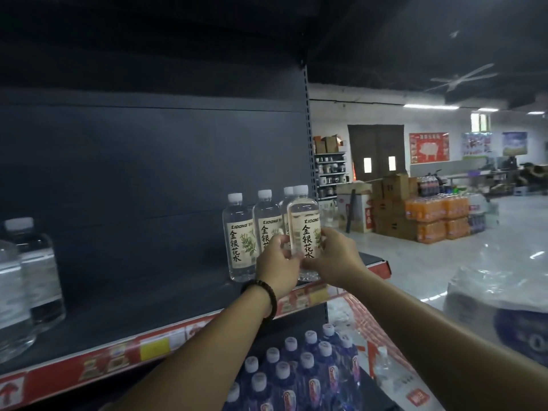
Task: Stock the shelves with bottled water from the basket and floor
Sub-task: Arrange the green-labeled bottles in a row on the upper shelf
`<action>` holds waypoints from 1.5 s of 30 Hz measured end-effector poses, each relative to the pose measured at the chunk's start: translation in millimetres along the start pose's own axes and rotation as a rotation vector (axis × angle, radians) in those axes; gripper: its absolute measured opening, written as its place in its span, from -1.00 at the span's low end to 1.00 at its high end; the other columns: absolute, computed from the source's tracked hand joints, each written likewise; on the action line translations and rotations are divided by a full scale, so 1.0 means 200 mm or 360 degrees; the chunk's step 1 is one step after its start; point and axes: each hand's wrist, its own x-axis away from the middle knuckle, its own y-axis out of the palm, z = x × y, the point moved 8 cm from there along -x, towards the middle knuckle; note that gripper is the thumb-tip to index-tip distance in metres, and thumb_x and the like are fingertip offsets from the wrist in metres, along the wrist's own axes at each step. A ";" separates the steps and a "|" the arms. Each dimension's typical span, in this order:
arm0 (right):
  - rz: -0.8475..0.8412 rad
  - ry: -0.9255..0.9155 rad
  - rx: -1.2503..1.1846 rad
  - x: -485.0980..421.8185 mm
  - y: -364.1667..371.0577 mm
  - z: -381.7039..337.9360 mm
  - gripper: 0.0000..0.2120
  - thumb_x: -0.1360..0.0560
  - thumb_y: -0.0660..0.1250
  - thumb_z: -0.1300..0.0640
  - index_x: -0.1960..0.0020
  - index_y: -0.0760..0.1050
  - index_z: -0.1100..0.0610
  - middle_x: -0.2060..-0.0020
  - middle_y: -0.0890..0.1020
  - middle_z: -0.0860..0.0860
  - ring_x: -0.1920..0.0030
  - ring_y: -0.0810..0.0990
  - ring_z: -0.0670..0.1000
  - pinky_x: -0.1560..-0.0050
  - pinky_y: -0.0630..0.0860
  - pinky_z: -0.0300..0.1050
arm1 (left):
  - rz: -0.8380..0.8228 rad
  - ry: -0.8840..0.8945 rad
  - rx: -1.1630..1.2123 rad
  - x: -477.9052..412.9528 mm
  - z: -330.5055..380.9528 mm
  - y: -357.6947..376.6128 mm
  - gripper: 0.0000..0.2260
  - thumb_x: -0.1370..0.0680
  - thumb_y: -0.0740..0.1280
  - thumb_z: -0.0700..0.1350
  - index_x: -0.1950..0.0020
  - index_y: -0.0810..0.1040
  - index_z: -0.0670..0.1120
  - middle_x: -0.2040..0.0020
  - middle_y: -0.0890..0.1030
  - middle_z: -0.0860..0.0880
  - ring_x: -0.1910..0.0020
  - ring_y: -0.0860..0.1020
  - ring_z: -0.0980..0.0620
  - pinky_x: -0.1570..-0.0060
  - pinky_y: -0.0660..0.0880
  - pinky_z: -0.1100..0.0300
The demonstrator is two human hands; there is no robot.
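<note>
Both my hands grip one clear bottle (305, 221) with a white cap and a cream label at the right end of the dark shelf (142, 301). My left hand (277, 262) holds its lower left side and wears a bead bracelet. On the bottle's right side is my right hand (335, 256). The bottle's base is at the shelf's front edge. Three matching bottles stand just behind and to the left, the nearest being a labelled bottle (238, 232).
Two large clear water jugs (26, 277) stand at the shelf's left end. Blue-labelled bottles (296, 372) fill the shelf below. A plastic-wrapped pack (501, 304) sits at the right. Cartons and orange drink packs (430, 215) are stacked on the floor beyond.
</note>
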 end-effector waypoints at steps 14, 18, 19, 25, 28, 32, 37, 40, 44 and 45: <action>0.0026 0.0089 -0.0054 -0.09 0.05 0.10 -0.46 -0.38 0.67 0.13 -0.21 0.44 0.07 -0.05 0.62 0.02 0.00 0.66 0.04 -0.07 0.71 0.11 | 0.0055 0.0054 -0.0243 -0.02 -0.01 0.11 -0.69 -0.72 0.28 -0.15 -0.47 0.42 -0.02 -0.06 0.55 0.17 0.04 0.64 0.09 0.21 0.56 0.19; 0.0013 0.0095 -0.0040 -0.11 0.06 0.11 -0.48 -0.41 0.65 0.13 -0.22 0.43 0.06 -0.10 0.60 0.02 -0.01 0.64 0.02 -0.10 0.69 0.08 | 0.0030 0.0058 -0.0229 -0.03 -0.01 0.13 -0.71 -0.68 0.28 -0.22 -0.34 0.42 0.08 -0.10 0.61 0.07 0.01 0.64 0.01 0.18 0.61 0.13; 0.0006 0.0087 -0.0041 -0.11 0.06 0.11 -0.48 -0.41 0.65 0.13 -0.23 0.43 0.06 -0.10 0.60 0.02 -0.01 0.64 0.02 -0.11 0.69 0.08 | 0.0032 0.0060 -0.0225 -0.03 -0.01 0.13 -0.70 -0.68 0.28 -0.24 -0.30 0.40 0.11 -0.11 0.61 0.05 0.02 0.64 0.01 0.21 0.58 0.16; -0.0089 0.0150 -0.0110 -0.07 0.07 0.11 -0.41 -0.44 0.61 0.13 -0.32 0.36 0.10 -0.13 0.59 0.05 -0.04 0.65 0.05 -0.10 0.70 0.06 | 0.0064 0.0074 -0.0174 -0.02 -0.02 0.09 -0.63 -0.66 0.34 -0.23 -0.46 0.43 -0.01 -0.29 0.59 0.06 -0.05 0.61 0.12 0.10 0.59 0.23; 0.0111 0.0092 -0.0089 0.03 0.02 0.05 -0.33 -0.44 0.61 0.05 -0.38 0.29 0.08 -0.19 0.42 0.01 -0.15 0.52 0.05 -0.22 0.59 0.01 | 0.0086 0.0132 -0.0213 0.03 0.00 -0.03 -0.59 -0.64 0.36 -0.27 -0.46 0.47 0.00 -0.28 0.57 0.08 -0.03 0.56 0.23 0.14 0.52 0.38; 0.0480 -0.0201 0.0014 0.21 0.00 -0.20 -0.50 -0.51 0.51 0.02 -0.32 0.31 0.02 -0.18 0.42 0.00 -0.15 0.49 0.05 -0.17 0.58 0.05 | 0.0106 0.0306 -0.0384 0.17 0.04 -0.33 -0.75 -0.63 0.38 -0.23 -0.24 0.57 0.06 -0.15 0.62 0.13 -0.04 0.59 0.27 0.11 0.49 0.49; 0.0054 -0.0525 -0.0272 0.40 0.36 -0.72 -0.77 -0.55 0.45 0.08 -0.14 0.47 0.00 0.06 0.56 -0.05 0.03 0.53 -0.01 0.01 0.46 -0.07 | 0.0396 0.0435 -0.0581 0.46 0.04 -0.94 -0.79 -0.59 0.42 -0.22 -0.13 0.60 0.07 -0.04 0.63 0.15 0.07 0.61 0.25 0.10 0.51 0.47; -0.0245 -0.0672 -0.0354 0.54 0.67 -1.08 -0.80 -0.54 0.47 0.10 -0.11 0.52 0.04 0.14 0.61 -0.04 0.08 0.58 -0.01 0.04 0.45 -0.13 | 0.0711 0.0488 -0.0725 0.66 0.00 -1.34 -0.73 -0.53 0.44 -0.26 -0.08 0.55 0.08 -0.03 0.58 0.11 0.08 0.58 0.20 0.07 0.50 0.35; -0.0567 -0.0551 -0.0622 0.70 1.01 -1.41 -0.81 -0.56 0.47 0.11 -0.14 0.54 0.03 0.07 0.65 -0.03 0.03 0.62 -0.03 0.00 0.51 -0.22 | 0.1097 0.0399 -0.0869 0.89 -0.11 -1.79 -0.63 -0.49 0.39 -0.32 -0.15 0.48 0.09 -0.15 0.48 0.04 -0.15 0.48 0.01 -0.15 0.47 0.10; -0.0621 -0.0511 -0.0686 0.73 1.08 -1.47 -0.78 -0.55 0.47 0.12 -0.17 0.55 0.05 0.04 0.65 -0.03 0.02 0.64 -0.02 -0.01 0.54 -0.22 | 0.1179 0.0359 -0.0865 0.94 -0.14 -1.89 -0.61 -0.50 0.38 -0.32 -0.17 0.47 0.11 -0.20 0.45 0.04 -0.22 0.44 -0.01 -0.18 0.44 0.10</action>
